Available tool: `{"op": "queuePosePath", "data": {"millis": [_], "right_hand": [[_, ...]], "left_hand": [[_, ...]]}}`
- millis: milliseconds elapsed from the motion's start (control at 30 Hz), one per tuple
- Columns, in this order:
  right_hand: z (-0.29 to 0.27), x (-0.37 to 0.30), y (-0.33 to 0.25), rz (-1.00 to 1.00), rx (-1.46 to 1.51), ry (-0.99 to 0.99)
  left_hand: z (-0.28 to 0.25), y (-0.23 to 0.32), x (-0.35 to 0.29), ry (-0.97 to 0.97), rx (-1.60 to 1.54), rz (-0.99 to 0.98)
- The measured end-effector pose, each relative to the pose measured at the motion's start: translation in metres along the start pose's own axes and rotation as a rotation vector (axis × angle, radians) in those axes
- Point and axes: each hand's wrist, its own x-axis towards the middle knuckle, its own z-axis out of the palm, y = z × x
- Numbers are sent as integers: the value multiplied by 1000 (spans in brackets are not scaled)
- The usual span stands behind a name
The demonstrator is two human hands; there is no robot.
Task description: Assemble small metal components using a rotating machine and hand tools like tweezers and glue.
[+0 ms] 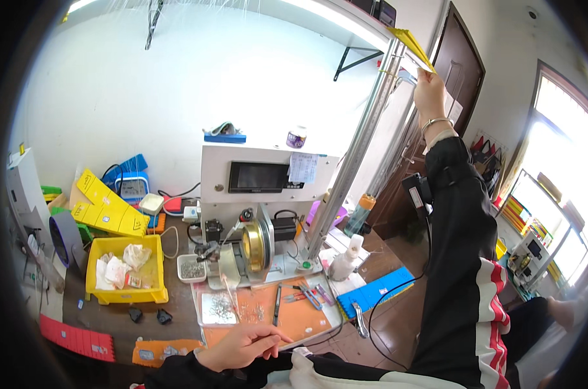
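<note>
My right hand point(430, 94) is raised high at the upper right, its fingers closed on the lower end of a yellow strip-like board point(412, 48). That board slants beside the top of the metal upright, at the corner of the overhead shelf; its far end meets the shelf edge. Low in front of me, my left hand point(245, 345) hovers by the near edge of an orange work mat point(255, 305), index finger stretched out, nothing visible in it. Tweezers point(277, 305) and pliers point(311, 297) lie on the mat, near a white tray of small metal parts point(217, 308).
Behind the mat stands a machine with a brass-coloured wheel point(253, 246) and a dark screen point(258, 177). A yellow bin point(126, 297) sits left, a white squeeze bottle point(345, 259) and blue board point(384, 289) right. A metal upright point(358, 149) rises near my right arm. Another person point(566, 324) is at far right.
</note>
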Motion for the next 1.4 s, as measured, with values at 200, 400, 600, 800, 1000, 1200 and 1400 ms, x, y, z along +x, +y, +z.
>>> {"op": "queuePosePath", "data": {"millis": [200, 400, 600, 800, 1000, 1200, 1400], "right_hand": [[29, 13, -18, 9, -1, 2], [39, 10, -28, 138, 250, -114], [43, 21, -8, 96, 401, -147], [35, -2, -9, 83, 496, 58], [-12, -113, -78, 19, 904, 204], [-193, -242, -177, -993, 923, 216], [-155, -289, -145, -865, 1156, -71]], "left_hand": [[-8, -8, -4, 41, -44, 0], [-20, -17, -10, 119, -24, 2], [-23, -18, -8, 143, -26, -16], [-19, -39, -3, 164, 124, 13], [-11, -61, -9, 223, 286, 75], [13, -52, -1, 86, 195, 2], [21, -47, -9, 118, 151, 12]]}}
